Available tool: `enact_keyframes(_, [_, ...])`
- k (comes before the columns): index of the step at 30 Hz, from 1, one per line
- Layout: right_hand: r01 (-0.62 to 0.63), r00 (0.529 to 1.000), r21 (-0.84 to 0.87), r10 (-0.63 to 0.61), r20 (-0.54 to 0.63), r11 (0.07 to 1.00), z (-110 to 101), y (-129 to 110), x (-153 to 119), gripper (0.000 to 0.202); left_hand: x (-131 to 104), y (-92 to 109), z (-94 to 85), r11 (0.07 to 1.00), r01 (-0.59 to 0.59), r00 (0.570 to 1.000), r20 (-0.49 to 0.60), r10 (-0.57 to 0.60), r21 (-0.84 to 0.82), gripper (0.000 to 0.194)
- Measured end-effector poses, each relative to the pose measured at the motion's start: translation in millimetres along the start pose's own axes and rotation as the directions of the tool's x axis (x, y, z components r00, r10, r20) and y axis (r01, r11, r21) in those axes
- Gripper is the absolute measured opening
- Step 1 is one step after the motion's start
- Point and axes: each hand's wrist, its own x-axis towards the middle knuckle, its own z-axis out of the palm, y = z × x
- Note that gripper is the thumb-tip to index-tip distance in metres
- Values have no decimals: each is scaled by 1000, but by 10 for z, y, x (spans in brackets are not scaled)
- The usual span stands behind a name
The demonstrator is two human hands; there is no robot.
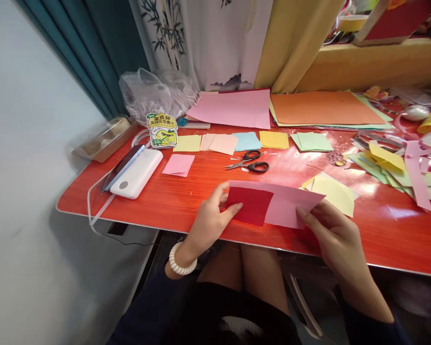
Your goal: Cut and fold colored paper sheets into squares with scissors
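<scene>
Between my hands, above the table's front edge, is a strip of pink paper [287,206]. A smaller dark red paper piece [250,206] lies against its left part. My left hand [212,218] pinches both at the left end, thumb on the red piece, with a coiled white band on the wrist. At the right end, my right hand [332,227] grips the pink strip between thumb and fingers. Black-handled scissors [249,162] lie on the table just beyond, blades partly spread. Pale yellow sheets [332,191] rest behind my right hand.
Several small paper stacks form a row, including blue [247,141] and yellow [274,140]; a pink stack [178,165] lies nearer. A white power bank [138,175] with a cable is at left. Large pink [233,108] and orange sheets [326,108] lie behind. Paper scraps [398,170] crowd the right.
</scene>
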Motion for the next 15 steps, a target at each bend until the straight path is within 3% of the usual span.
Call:
enact_keyframes(3, [21,1000,-28,-21,3,999,-6,14,3,14,-2,10,0,996,-13,1000,11,12,83,22])
enact_keyframes(15, [-34,999,6,34,36,999,-7,40,22,13,27,2,-46,983,13,997,70,-27,184,28])
